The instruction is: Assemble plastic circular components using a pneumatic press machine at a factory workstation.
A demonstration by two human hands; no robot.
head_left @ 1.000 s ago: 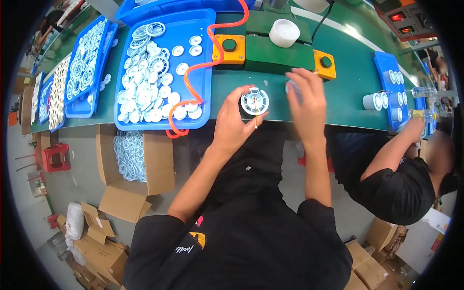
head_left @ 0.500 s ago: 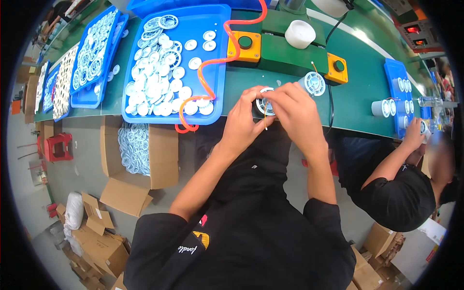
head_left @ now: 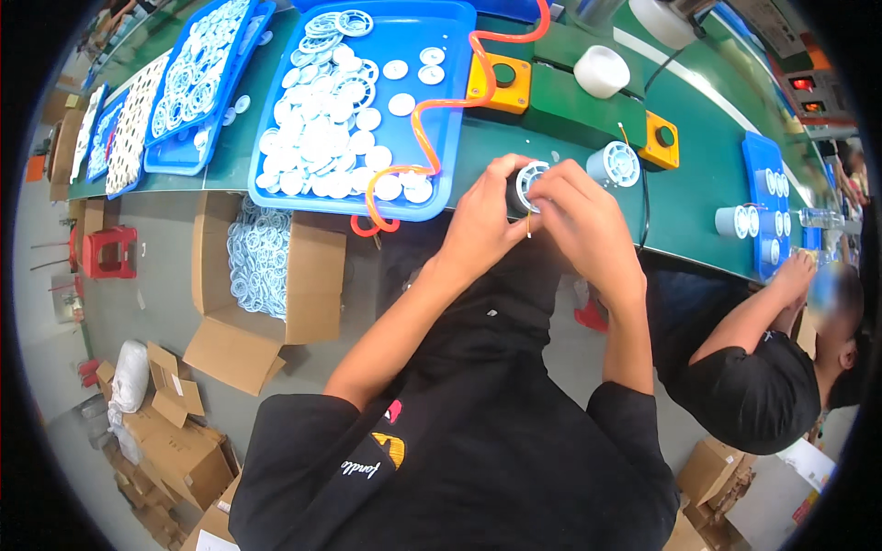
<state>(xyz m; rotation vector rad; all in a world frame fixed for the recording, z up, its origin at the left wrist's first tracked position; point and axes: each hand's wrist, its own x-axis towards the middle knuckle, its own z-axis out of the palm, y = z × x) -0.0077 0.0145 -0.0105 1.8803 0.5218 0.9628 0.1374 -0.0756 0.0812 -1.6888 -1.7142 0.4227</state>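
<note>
At the front edge of the green table, my left hand (head_left: 480, 219) is closed around a dark-sided round part with a white spoked disc (head_left: 527, 186) on its face. A thin yellowish wire (head_left: 529, 226) hangs down from it between my hands. The fingers of my right hand (head_left: 593, 219) are curled together on the disc's right side, and their tips partly cover it. Just beyond my right hand, a white cylindrical housing (head_left: 614, 165) with a spoked face stands on the table, a short wire sticking up from it.
Left of my hands, a blue tray (head_left: 439, 188) holds many white discs and rings, with an orange coiled hose (head_left: 424, 138) across it. Behind are a green fixture (head_left: 560, 101) and yellow button boxes (head_left: 501, 87). An open carton (head_left: 314, 285) stands below; a co-worker (head_left: 753, 367) sits at right.
The view has shifted, so the table things sit farther right in it. My right fingers have moved from a raised pinch over the disc to a lower curl at its right side.
</note>
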